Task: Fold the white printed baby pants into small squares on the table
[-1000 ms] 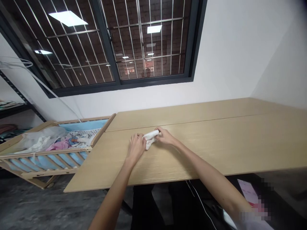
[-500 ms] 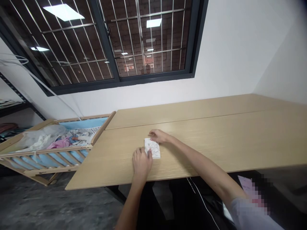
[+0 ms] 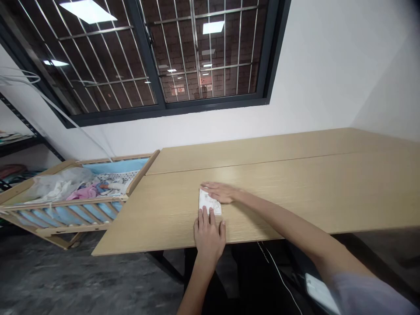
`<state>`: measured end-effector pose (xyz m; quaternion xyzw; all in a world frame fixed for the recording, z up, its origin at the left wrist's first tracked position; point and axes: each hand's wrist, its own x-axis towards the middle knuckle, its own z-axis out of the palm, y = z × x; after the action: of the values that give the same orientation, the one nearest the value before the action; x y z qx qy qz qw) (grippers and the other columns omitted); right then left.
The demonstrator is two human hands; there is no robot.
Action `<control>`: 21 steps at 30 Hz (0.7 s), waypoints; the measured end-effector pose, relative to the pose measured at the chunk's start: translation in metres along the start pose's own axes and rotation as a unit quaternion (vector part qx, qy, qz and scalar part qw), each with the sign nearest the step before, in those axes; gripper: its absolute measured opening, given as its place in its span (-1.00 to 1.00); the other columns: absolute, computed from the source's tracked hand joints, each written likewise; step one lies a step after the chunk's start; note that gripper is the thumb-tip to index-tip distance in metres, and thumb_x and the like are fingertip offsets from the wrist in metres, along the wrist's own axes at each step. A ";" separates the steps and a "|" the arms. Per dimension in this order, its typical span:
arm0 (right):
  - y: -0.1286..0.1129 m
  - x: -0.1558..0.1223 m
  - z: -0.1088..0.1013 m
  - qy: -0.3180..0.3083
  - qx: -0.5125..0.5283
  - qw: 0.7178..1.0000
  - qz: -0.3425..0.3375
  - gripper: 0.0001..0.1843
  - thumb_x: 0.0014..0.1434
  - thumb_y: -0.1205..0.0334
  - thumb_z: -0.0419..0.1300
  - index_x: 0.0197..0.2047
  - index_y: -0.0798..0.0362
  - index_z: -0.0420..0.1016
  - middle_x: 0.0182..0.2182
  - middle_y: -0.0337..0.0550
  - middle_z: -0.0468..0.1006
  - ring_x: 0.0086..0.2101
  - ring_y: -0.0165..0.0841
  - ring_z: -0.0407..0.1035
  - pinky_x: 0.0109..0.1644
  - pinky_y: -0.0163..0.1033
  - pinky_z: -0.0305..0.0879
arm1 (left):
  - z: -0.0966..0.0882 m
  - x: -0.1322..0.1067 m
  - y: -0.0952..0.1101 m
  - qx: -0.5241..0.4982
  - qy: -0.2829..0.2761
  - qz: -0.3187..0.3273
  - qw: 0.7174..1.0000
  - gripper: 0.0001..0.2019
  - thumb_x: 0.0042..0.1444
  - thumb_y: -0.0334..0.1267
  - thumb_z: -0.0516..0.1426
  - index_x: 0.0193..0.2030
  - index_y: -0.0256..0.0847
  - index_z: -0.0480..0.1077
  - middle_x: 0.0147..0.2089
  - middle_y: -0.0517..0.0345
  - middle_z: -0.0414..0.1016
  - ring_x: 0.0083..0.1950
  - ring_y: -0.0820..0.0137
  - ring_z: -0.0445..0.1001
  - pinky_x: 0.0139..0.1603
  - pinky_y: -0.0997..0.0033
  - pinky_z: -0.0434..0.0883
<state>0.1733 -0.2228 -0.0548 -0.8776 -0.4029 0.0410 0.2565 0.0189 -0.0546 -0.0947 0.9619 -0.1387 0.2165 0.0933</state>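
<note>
A folded cloth (image 3: pixel 210 203) lies on the wooden table (image 3: pixel 295 192) with the right hand (image 3: pixel 223 192) over its far part and the left hand (image 3: pixel 209 234) just before it, at the near edge. A crib (image 3: pixel 65 202) stands left of both hands, against the table's end, and a barred window (image 3: pixel 170 52) is behind them.

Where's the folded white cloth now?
In the head view, the folded white printed cloth lies on the light wooden tabletop, right of the blue-padded wooden crib, right hand over its far edge, left hand at its near edge.
</note>
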 end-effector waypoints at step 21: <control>-0.036 0.002 0.017 0.263 0.289 0.889 0.237 -0.74 0.04 0.26 0.32 -0.22 0.09 0.34 -0.33 -0.22 0.42 -0.38 -0.42 0.28 -0.30 -0.32 0.23 | -0.064 0.081 -0.047 -0.023 -0.124 -0.081 0.989 -0.71 0.33 -0.15 -0.01 -0.12 -0.29 0.45 -0.12 -0.16 0.59 -0.07 0.15 0.54 -0.07 0.28 0.31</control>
<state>0.1450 -0.1948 -0.0519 -0.8127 -0.0711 -0.0166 0.5781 0.0788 -0.0137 -0.0078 0.9870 -0.0761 0.0840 0.1142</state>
